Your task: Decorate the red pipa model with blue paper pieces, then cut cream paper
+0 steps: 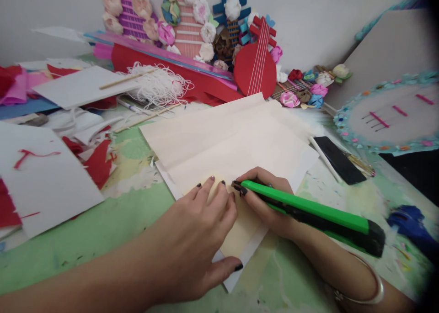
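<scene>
My left hand (pixel 195 240) lies flat with fingers spread on a cream sheet of paper (pixel 226 144), pressing it down on the green table (pixel 103 226). Right beside it, my right hand (pixel 267 203) is closed around a green and black utility knife (pixel 308 212). The knife's tip touches the paper close to my left fingertips. A bangle (pixel 370 294) circles my right wrist.
A black phone (pixel 339 160) lies right of the paper. White card (pixel 41 176) with red scraps sits at left. Paper guitars with paper flowers (pixel 206 29), a red paper guitar (pixel 255 66) and tangled white string (pixel 157 84) stand at the back. A decorated round board (pixel 391 116) lies at right.
</scene>
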Demonstrator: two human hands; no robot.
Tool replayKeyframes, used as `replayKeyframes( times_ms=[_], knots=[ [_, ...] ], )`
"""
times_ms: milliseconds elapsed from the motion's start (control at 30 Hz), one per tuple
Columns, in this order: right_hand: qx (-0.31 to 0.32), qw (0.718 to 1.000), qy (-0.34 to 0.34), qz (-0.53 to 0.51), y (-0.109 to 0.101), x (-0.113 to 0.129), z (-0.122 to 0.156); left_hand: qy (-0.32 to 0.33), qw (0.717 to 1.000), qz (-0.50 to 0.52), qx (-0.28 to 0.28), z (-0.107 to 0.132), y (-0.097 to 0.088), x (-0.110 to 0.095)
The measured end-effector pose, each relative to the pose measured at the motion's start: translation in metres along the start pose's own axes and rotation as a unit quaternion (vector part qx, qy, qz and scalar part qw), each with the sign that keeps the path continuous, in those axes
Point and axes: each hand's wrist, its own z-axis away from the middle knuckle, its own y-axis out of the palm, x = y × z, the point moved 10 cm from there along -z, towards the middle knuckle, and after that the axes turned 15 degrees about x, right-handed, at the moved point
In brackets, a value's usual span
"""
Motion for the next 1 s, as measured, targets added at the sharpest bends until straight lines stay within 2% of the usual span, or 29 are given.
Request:
replayKeyframes(
  times_ms=[133,1000],
  knots=[
    [-0.002,1.0,0.004,-0.003,-0.001,-0.0006,0.0011,-0.017,1.0,-0.004,0.006,0.0,0.0004,0.0005],
    [-0.007,1.0,0.0,0.03,-0.0051,0.0053,0.0034,0.009,1.0,-0.008,0.008,-0.0012,0.0033,-0.0004]
  ],
)
